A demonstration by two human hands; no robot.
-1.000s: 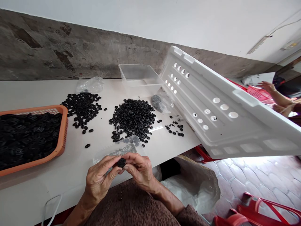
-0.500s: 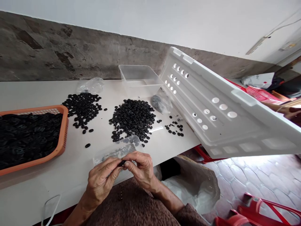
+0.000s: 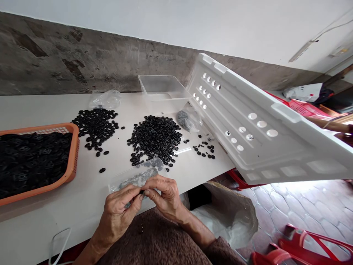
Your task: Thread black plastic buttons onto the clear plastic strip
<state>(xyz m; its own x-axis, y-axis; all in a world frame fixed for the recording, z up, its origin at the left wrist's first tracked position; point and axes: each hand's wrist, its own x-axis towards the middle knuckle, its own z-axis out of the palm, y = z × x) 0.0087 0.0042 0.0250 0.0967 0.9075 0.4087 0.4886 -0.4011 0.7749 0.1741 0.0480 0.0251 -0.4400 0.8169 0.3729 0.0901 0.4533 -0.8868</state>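
Black piece [image 3: 141, 192]: mostly hidden, held between opposing fingertips, apparently over the clear tray [image 3: 116, 179].
Left hand [image 3: 120, 209]: fingers pinched nearly together on its left side, presumably steadying it.
Right hand [image 3: 164, 197]: fingers pinched likewise from the right.
Grey bits [image 3: 139, 178]: in tray, likely kept close for reach.
Black pile [image 3: 156, 140]: just beyond, probably for convenience.

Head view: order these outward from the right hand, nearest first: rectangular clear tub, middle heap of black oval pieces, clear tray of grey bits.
From the right hand:
1. Clear tray of grey bits, partly hidden behind the hands.
2. Middle heap of black oval pieces, beyond the tray.
3. Rectangular clear tub, behind the heap.
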